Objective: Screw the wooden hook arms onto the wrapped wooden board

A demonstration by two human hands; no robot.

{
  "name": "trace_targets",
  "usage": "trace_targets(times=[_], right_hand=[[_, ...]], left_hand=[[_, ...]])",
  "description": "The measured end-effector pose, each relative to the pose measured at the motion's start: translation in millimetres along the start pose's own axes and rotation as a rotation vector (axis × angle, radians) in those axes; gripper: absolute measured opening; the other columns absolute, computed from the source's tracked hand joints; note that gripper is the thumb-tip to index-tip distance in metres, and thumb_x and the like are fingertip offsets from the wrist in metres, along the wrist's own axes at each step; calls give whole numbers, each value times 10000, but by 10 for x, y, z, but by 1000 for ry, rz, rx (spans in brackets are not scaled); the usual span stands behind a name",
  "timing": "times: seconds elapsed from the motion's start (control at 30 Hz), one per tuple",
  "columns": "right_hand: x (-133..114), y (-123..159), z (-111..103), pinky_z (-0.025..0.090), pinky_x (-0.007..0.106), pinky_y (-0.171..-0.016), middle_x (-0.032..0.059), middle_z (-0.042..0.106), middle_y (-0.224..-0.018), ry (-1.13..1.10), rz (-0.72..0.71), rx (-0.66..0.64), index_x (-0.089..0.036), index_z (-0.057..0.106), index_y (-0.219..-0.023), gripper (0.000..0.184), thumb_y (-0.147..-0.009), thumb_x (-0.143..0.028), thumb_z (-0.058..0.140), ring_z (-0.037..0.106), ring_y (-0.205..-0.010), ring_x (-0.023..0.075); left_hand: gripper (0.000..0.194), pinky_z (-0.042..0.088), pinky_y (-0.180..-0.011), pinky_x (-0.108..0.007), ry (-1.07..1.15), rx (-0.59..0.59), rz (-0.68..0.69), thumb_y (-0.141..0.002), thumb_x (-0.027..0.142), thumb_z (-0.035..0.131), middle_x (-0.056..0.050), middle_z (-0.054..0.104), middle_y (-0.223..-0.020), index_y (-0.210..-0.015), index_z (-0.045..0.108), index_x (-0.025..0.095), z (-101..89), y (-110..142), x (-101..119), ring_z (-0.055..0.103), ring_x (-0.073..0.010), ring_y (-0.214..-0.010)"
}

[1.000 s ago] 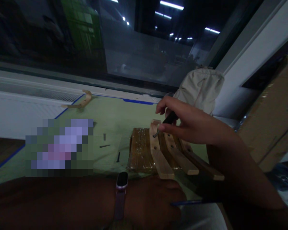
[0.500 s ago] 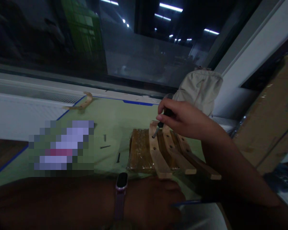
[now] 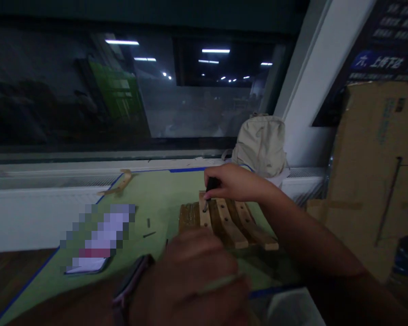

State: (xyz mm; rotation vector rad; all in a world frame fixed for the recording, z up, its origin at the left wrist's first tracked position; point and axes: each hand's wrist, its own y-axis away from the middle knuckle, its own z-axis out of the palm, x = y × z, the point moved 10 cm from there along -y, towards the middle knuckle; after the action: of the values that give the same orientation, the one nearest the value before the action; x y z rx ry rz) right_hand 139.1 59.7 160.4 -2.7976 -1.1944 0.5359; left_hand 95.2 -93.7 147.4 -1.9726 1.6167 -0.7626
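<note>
My right hand (image 3: 236, 181) is closed around the black handle of a screwdriver (image 3: 211, 184). Its metal tip points down at a hole in the leftmost curved wooden strip (image 3: 206, 222). Two similar drilled strips (image 3: 236, 236) lie to the right of it, all across a brown block (image 3: 189, 216) wrapped in clear film. Nearest the camera is my left hand (image 3: 190, 276), with a watch on the wrist, covering the near end of the leftmost strip. It is blurred and its fingertips are hidden, so I cannot tell whether it touches the strip.
Loose screws (image 3: 149, 234) lie on the green tabletop (image 3: 163, 188), left of the block. Farther left is a pixelated flat object (image 3: 104, 235). Another curved wooden piece (image 3: 123, 181) rests at the far left corner. Behind stand a beige backpack (image 3: 261, 147) and, rightward, large cardboard (image 3: 367, 181).
The camera view has tilted up and turned. My left hand has risen from below the strips to cover the leftmost one's near end. The screwdriver tip remains at the same strip.
</note>
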Motion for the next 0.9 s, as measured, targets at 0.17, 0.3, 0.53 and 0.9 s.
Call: trace_targets(times=[0.17,0.3,0.53,0.9], right_hand=[[-25,-24,-20,320,243,-604,59,705,-856,24,-7,62,-140,673,-921,273,-788,-377,708,607,-755,170],[36,-74,50,357,249,-628,80,723,-894,-58,-24,55,-126,687,-969,322,-768,-372,736,632,-790,185],[127,-164,99,390,244,-665,41,715,-889,-93,-2,58,-138,676,-920,258,-747,-308,763,624,-803,168],[674,390,-329,428,259,-607,-7,565,-738,-218,141,292,-187,565,-1017,377,-819,-505,610,548,-675,141]], left_hand=[[87,464,-678,-290,-237,344,-401,-844,253,632,-24,580,-861,-877,581,191,-740,-298,-756,553,-155,-767],[214,451,-626,-259,132,350,-642,-759,318,714,2,559,-812,-834,568,182,-427,-195,-1444,545,-136,-706],[238,469,-650,-249,404,510,-751,-676,284,769,27,578,-727,-773,580,177,-154,35,-1757,567,-128,-688],[153,553,-718,-279,293,483,-626,-786,299,705,-35,707,-861,-883,695,180,-192,-11,-1724,665,-162,-784]])
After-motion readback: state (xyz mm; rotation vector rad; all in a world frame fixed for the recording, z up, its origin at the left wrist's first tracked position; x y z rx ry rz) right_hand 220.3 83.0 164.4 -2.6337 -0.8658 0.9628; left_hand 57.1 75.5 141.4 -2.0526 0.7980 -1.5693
